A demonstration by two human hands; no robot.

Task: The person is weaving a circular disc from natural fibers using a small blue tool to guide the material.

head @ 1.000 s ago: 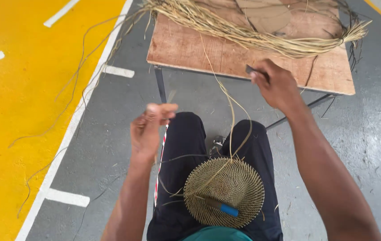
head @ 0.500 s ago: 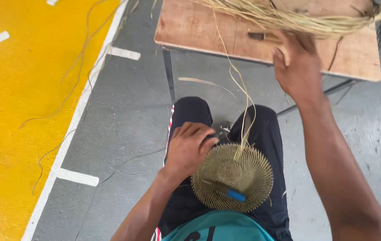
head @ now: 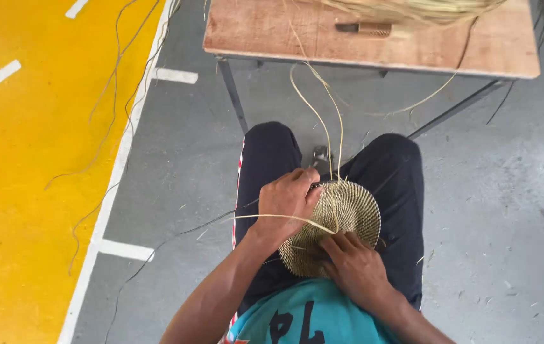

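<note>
A round woven straw disc [head: 342,213] rests on my lap, over dark trousers. My left hand [head: 288,204] grips its upper left edge, fingers curled over the rim. At the disc's lower edge my right hand [head: 354,267] pinches the weave together with a thin straw strand [head: 284,218] that runs left across my left wrist. Two longer loose strands [head: 323,118] rise from the disc toward the wooden table [head: 284,35].
On the table lie a bundle of straw [head: 412,7] and a knife with a wound handle [head: 364,28]. Its metal legs [head: 232,95] stand just ahead of my knees. Loose strands trail over the grey floor and the yellow painted area [head: 30,159] at left.
My right hand came down from the table edge to the disc's lower rim. My left hand dropped onto the disc's upper edge. The knife now lies on the table.
</note>
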